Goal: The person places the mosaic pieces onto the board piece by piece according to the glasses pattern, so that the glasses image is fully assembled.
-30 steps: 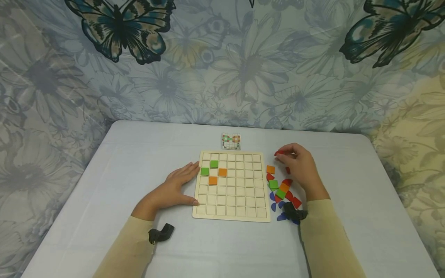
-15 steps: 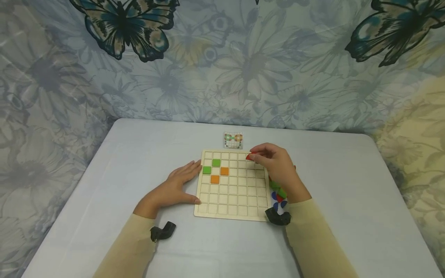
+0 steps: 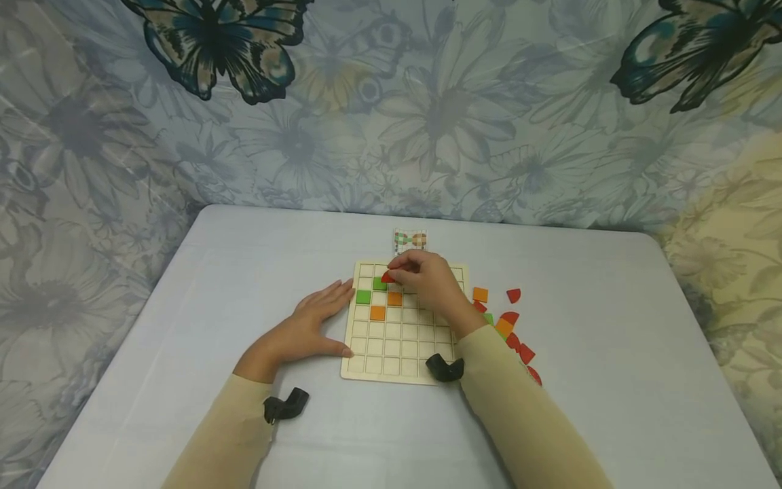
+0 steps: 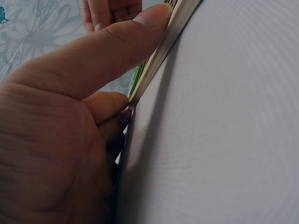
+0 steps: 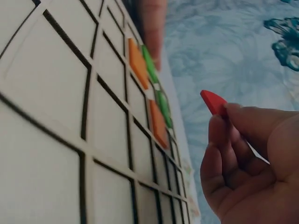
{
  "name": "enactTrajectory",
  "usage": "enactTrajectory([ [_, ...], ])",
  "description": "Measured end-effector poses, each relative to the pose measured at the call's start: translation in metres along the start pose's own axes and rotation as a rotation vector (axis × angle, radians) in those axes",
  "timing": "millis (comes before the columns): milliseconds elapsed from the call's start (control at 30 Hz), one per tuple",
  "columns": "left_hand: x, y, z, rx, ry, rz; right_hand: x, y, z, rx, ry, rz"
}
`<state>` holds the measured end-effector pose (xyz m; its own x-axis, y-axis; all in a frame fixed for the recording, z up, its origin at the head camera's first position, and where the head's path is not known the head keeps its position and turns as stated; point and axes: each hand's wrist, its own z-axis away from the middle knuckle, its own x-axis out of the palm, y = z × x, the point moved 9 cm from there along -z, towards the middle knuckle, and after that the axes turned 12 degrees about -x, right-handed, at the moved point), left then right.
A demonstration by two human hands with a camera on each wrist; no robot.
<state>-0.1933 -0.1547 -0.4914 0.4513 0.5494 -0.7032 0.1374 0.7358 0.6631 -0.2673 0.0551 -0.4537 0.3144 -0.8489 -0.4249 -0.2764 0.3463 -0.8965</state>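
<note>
Pinching red piece by one end: right grip, over upper part of board, centre of frame | left grip straight-fingered, touching board's left edge | risk: scant hold could let piece twist or drop | risk: too low a pass might knock nearby green tile askew

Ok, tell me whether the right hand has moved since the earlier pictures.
Yes: the right hand moved left, from beside the wooden grid board to above it.

Left hand, right hand: both bare. Sleeves long, plain beige. Small black elbow-shaped fitting at each wrist.
</note>
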Motion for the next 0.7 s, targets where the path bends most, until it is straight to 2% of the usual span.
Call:
enactTrajectory([
  [133, 0.000, -0.001, 0.000, 0.007, 0.000, 0.001, 0.018, 0.001, -0.012, -0.002, -0.048, 0.060],
  [233, 0.000, 0.000, -0.001, 0.011, -0.008, -0.003, 0.028, 0.003, -0.018, 0.006, -0.055, 0.075],
  [400, 0.000, 0.002, -0.001, 0.020, -0.013, 0.007, 0.036, 0.003, -0.026, -0.002, -0.060, 0.132],
  [567, -0.001, 0.002, -0.001, 0.020, -0.011, 0.002, 0.045, 0.003, -0.032, -0.020, -0.132, 0.207],
  [700, -0.001, 0.001, -0.001, 0.014, -0.012, -0.001, 0.048, 0.003, -0.034, -0.023, -0.173, 0.217],
])
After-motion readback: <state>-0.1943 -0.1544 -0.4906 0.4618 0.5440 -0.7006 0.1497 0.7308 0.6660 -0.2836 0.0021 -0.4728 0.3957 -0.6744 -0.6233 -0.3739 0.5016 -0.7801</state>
